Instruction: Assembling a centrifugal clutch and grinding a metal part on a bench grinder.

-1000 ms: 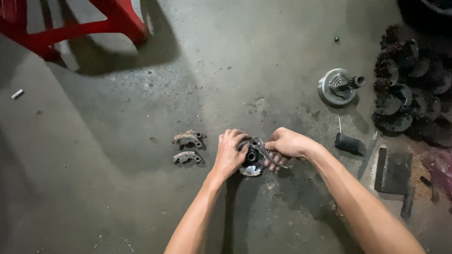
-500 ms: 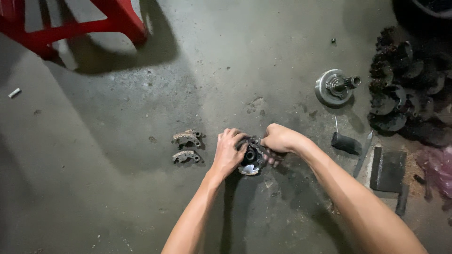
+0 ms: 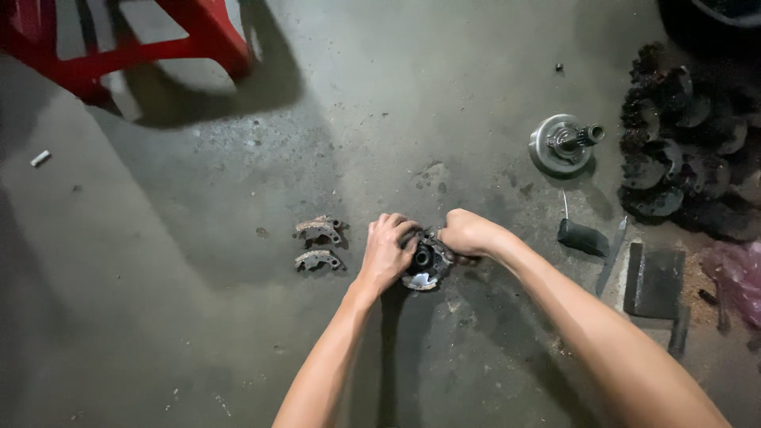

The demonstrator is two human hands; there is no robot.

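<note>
Greasy metal clutch assembly (image 3: 422,265) sits on the concrete floor (image 3: 198,333), the left hand (image 3: 388,252) and right hand (image 3: 468,234) closed around it from opposite sides, probably bracing it. Just left of it lie two curved clutch shoes (image 3: 319,243), set apart.

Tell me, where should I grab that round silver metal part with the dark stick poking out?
Probably by the dark shaft, coming from the right: the round silver metal part lies flat on the grey concrete floor, and its shaft sticks up and rightward, clear of the low rim.
</note>
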